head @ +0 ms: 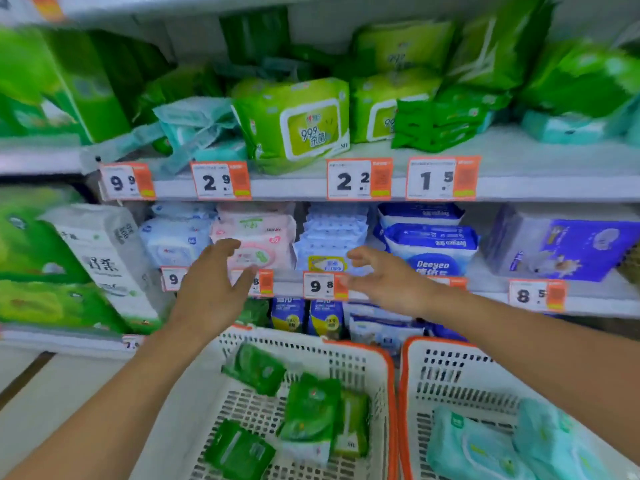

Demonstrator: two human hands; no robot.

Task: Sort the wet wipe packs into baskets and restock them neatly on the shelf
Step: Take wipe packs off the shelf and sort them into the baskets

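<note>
From the head camera, both hands reach toward the middle shelf with nothing in them. The left hand (211, 282) has its fingers spread and relaxed, fingertips in front of a pink wipe pack (258, 242) marked "80"; whether they touch it cannot be told. The right hand (388, 277) is likewise loose and empty, fingers slightly bent, in front of a stack of pale blue packs (334, 233).

Between the two hands a price tag (325, 285) reads "9 8". Just right of the right hand stands a blue and white pack (433, 251) printed "Deeyeo".

Above both hands, on the upper shelf (519, 161), a lime-green pack (294, 123) reads "99.9" with Chinese characters on its lid label. Tags along that shelf edge read "9 9", "2 9", "2 2" and "1 5". Farther right of the right hand a tag reads "8 5".

Below the left forearm a white basket with an orange rim (374, 365) holds several small dark green packs (311, 407). Below the right forearm a second basket (446, 372) holds two teal packs (474, 448); their print is too blurred to read.
</note>
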